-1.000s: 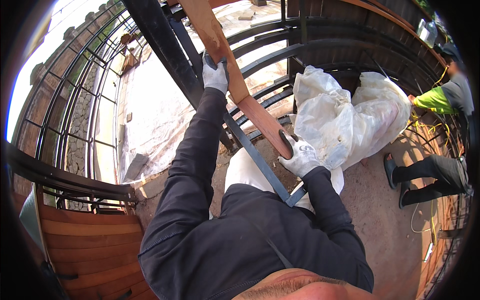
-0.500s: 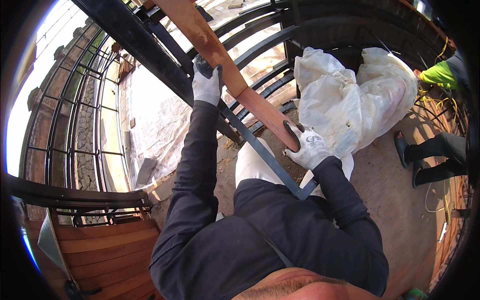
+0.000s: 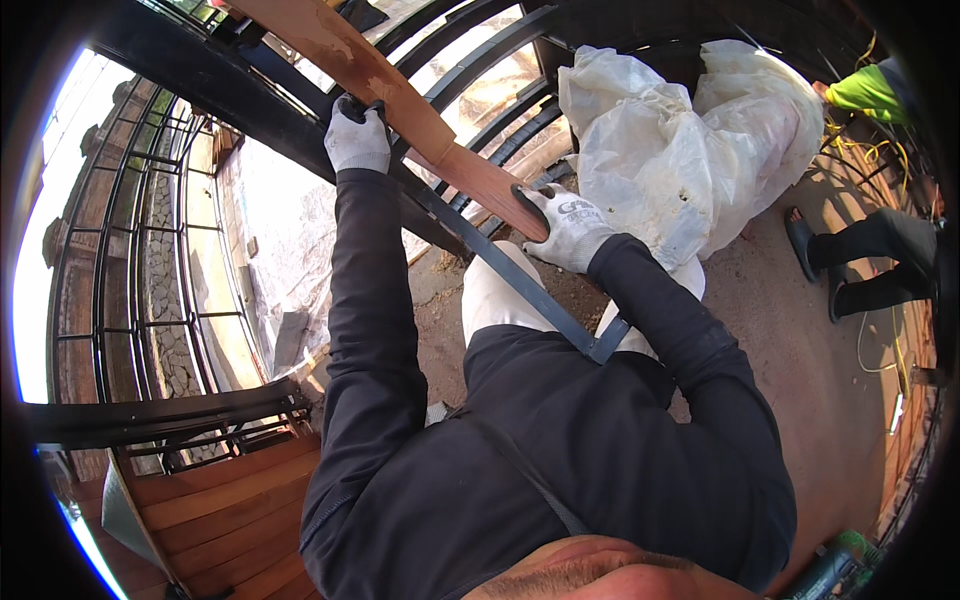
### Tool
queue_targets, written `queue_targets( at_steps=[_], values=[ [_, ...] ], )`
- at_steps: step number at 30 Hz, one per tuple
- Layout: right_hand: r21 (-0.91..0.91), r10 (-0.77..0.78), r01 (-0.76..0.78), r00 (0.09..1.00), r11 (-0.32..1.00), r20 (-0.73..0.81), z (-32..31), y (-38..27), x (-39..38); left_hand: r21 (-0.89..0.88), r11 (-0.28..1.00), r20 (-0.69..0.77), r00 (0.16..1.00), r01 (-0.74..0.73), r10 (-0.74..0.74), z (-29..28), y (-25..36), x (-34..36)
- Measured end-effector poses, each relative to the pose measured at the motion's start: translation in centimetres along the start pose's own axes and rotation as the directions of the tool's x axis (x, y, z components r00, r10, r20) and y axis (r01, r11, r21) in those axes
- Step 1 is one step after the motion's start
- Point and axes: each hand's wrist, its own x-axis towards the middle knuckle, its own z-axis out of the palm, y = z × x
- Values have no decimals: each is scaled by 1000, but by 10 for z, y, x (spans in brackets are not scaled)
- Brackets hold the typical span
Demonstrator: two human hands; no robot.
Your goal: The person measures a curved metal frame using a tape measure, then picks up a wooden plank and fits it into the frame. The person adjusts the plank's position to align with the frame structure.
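Observation:
A long orange-brown wooden board [image 3: 350, 62] slants down from the upper left, with a damp-looking patch on its face. At its lower end lies a redder wooden board [image 3: 487, 184], and a seam shows where the two meet. My left hand [image 3: 358, 142], in a white glove with dark fingertips, is closed at the left edge of the upper board; some of its fingers are hidden. Gloved the same way, my right hand [image 3: 572, 230] grips the near end of the redder board, thumb on top. A dark flat metal bar [image 3: 520, 285] runs below both boards toward my lap.
A thick black beam [image 3: 250, 120] and curved metal railings [image 3: 490, 55] stand ahead. Crumpled clear plastic sheeting [image 3: 650, 150] bulks at the right. Beyond it are another person's legs [image 3: 870, 250] and yellow cords [image 3: 895, 165]. A green-and-black tool [image 3: 840, 565] lies lower right.
Both hands and the boards have shifted left and a little farther away relative to the metal bar. My view has tilted slightly, bringing more of the green-and-black tool into sight.

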Motion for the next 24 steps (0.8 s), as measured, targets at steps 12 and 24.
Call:
queue_targets(
  at_steps=[12,24],
  values=[
    [13,14,-15,998,1000,68,-2,-8,1,126,992,0,1000,13,-13,5,-3,-6],
    [19,64,-66,996,998,60,9,-30,-6,63,995,-19,997,80,-79,3,8,-13]
  ],
)
